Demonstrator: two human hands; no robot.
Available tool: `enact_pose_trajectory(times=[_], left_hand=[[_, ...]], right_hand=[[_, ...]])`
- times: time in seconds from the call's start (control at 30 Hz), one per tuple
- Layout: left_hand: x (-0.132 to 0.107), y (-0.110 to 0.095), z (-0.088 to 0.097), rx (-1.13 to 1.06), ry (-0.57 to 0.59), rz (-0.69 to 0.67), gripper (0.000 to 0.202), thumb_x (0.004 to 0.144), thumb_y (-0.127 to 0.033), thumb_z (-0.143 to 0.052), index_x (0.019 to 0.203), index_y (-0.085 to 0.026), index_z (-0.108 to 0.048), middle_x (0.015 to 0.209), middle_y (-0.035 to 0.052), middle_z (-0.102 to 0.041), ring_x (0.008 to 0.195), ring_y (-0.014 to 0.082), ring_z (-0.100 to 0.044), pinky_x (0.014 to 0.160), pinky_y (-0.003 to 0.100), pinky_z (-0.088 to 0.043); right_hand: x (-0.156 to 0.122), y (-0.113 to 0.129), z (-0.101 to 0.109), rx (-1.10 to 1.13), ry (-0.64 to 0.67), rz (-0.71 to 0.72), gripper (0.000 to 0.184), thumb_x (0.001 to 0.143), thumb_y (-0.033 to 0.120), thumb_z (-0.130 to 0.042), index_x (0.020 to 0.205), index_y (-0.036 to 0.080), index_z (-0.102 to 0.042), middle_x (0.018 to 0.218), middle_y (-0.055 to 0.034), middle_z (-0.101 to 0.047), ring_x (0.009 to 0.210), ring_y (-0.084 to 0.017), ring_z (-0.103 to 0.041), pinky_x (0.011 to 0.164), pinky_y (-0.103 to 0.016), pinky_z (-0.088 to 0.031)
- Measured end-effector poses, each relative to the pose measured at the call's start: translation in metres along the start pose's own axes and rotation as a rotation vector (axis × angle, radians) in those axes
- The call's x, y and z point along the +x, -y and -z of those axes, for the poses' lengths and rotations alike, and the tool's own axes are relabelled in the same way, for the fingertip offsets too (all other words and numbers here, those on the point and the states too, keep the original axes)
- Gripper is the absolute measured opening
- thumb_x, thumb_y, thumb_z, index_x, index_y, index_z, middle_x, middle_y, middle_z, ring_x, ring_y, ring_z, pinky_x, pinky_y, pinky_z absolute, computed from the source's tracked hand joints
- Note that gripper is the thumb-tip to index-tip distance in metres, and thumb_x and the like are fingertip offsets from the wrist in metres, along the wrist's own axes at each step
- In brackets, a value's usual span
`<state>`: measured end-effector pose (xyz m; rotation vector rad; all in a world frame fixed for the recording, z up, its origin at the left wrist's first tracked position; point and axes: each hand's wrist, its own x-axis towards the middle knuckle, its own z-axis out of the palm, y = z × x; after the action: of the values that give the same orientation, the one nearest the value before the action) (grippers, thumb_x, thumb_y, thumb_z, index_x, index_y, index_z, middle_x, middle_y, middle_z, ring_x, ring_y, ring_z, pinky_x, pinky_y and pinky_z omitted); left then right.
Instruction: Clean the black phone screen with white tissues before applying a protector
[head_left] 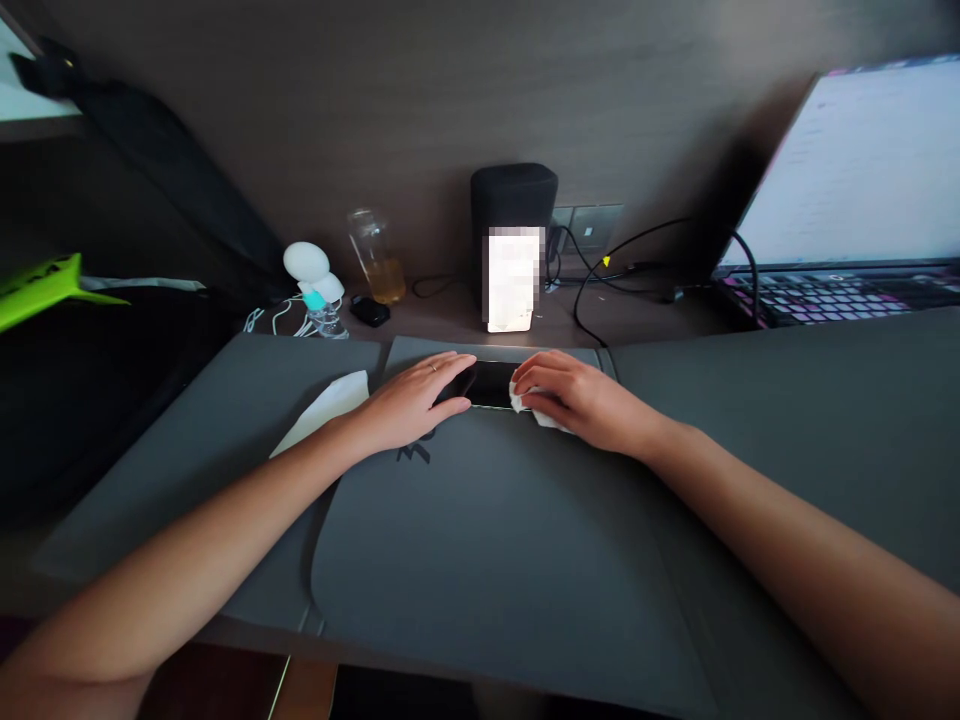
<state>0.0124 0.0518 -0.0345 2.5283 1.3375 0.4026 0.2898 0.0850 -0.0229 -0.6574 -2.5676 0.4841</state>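
Observation:
A smartphone (492,384) with a dark screen lies flat on a dark grey desk mat (480,560), its long side running left to right. My left hand (409,402) steadies its left end, fingers along the far edge and thumb along the near edge. Bunched white tissue (551,420) is in the closed fingers of my right hand (592,400) and touches the right part of the screen. That end of the phone is hidden behind the hand. Beside my left wrist rests a flat white sheet (328,408), partly covered by the forearm.
Behind the phone stands a black speaker (514,195), a bright blurred panel before it. A bottle (381,260) with amber liquid, a small black object (370,311) and a white rounded gadget (307,265) are left. Black cables (637,265) and a laptop (840,200) are right.

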Motion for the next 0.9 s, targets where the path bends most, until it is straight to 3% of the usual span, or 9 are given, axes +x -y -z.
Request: enact_pose_trajectory(times=[0.2, 0.37, 0.53, 0.67, 0.83, 0.9], left_hand=[[0.0000, 0.0004, -0.0007, 0.002, -0.010, 0.006, 0.051, 0.100, -0.041, -0.048, 0.147, -0.028, -0.034, 0.152, 0.0024, -0.042, 0.141, 0.0234, -0.036, 0.117, 0.039, -0.031], [0.0003, 0.0006, -0.0009, 0.019, -0.004, -0.016, 0.050, 0.100, -0.040, -0.045, 0.147, -0.026, -0.034, 0.152, 0.0029, -0.042, 0.142, 0.0217, -0.035, 0.117, 0.037, -0.031], [0.0002, -0.0001, -0.0002, 0.019, 0.001, -0.014, 0.050, 0.101, -0.041, -0.044, 0.147, -0.024, -0.035, 0.153, 0.0038, -0.042, 0.143, 0.0213, -0.034, 0.117, 0.037, -0.030], [0.0000, -0.0004, -0.0002, 0.019, 0.000, -0.012, 0.050, 0.100, -0.040, -0.045, 0.147, -0.025, -0.034, 0.153, 0.0039, -0.041, 0.142, 0.0218, -0.034, 0.117, 0.038, -0.030], [0.0001, 0.0002, -0.0005, 0.022, 0.001, -0.013, 0.051, 0.100, -0.041, -0.045, 0.147, -0.027, -0.033, 0.153, 0.0029, -0.041, 0.142, 0.0217, -0.034, 0.117, 0.038, -0.030], [0.0002, -0.0004, -0.0001, 0.023, 0.000, -0.010, 0.051, 0.100, -0.041, -0.046, 0.147, -0.026, -0.034, 0.152, 0.0029, -0.042, 0.142, 0.0223, -0.035, 0.117, 0.038, -0.030]], right_hand=[[-0.0011, -0.0018, 0.0020, -0.020, -0.056, -0.013, 0.016, 0.097, 0.025, -0.049, 0.096, 0.020, -0.064, 0.102, -0.0083, -0.064, 0.097, -0.022, -0.059, 0.088, -0.040, -0.049], [-0.0011, 0.0015, 0.0026, -0.006, 0.038, 0.027, 0.020, 0.099, 0.025, -0.046, 0.091, 0.019, -0.063, 0.105, -0.0086, -0.062, 0.101, -0.021, -0.058, 0.090, -0.039, -0.048], [-0.0029, 0.0008, 0.0048, -0.059, -0.029, -0.034, 0.018, 0.098, 0.026, -0.047, 0.095, 0.019, -0.063, 0.101, -0.0093, -0.063, 0.096, -0.022, -0.059, 0.087, -0.040, -0.049], [-0.0027, 0.0051, 0.0033, -0.021, 0.042, 0.031, 0.020, 0.099, 0.025, -0.046, 0.093, 0.019, -0.064, 0.104, -0.0091, -0.063, 0.100, -0.022, -0.058, 0.089, -0.039, -0.049], [-0.0029, 0.0016, 0.0045, -0.049, -0.048, -0.029, 0.018, 0.097, 0.027, -0.049, 0.094, 0.020, -0.065, 0.101, -0.0086, -0.064, 0.095, -0.021, -0.060, 0.086, -0.040, -0.049], [-0.0028, 0.0015, 0.0047, -0.043, -0.012, -0.014, 0.019, 0.098, 0.026, -0.048, 0.094, 0.020, -0.066, 0.102, -0.0084, -0.064, 0.096, -0.021, -0.060, 0.087, -0.039, -0.049]])
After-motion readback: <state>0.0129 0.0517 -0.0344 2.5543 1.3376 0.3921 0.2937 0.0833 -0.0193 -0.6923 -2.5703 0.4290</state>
